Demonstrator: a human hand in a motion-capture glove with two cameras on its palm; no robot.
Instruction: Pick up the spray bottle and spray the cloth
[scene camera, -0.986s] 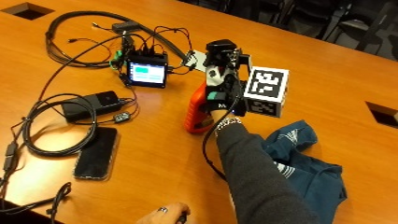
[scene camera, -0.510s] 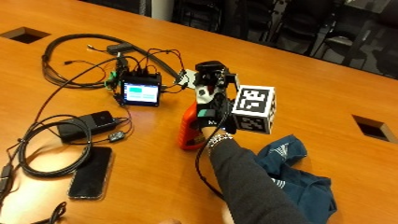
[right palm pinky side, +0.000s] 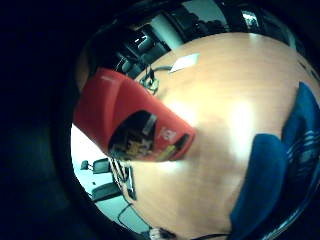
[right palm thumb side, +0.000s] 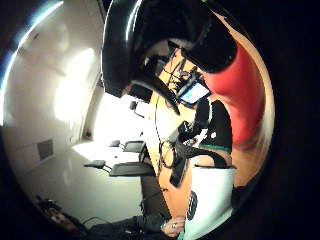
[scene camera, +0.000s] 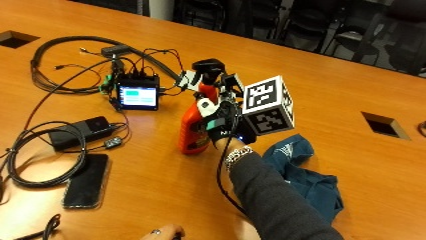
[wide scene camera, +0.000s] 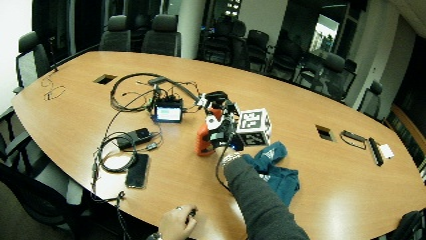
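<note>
A red spray bottle (scene camera: 192, 131) with a black trigger head (scene camera: 209, 67) is upright on the wooden table (scene camera: 346, 80), right of a small screen. My gloved right hand (scene camera: 223, 125) grips it at the neck, fingers curled round it. The frames do not show whether its base touches the table. A dark blue cloth (scene camera: 305, 167) lies crumpled on the table to the right of my wrist, apart from the bottle. The little finger side palm view shows the bottle's red body (right palm pinky side: 132, 125) close by, with the cloth (right palm pinky side: 275, 170) beyond it. In the wide view, bottle (wide scene camera: 203, 141), hand (wide scene camera: 221, 134) and cloth (wide scene camera: 274, 169) stand likewise.
A small lit screen (scene camera: 138, 95) with several cables (scene camera: 60, 55) lies left of the bottle. A power brick (scene camera: 80, 132) and a phone (scene camera: 85, 180) sit nearer the front left. A table cutout (scene camera: 384, 125) is at the right. A bare hand (scene camera: 163, 232) rests at the front edge.
The outside camera has shifted, so the whole picture moved. My hand keeps its grip on the bottle's neck, and the bottle stays beside the small screen.
</note>
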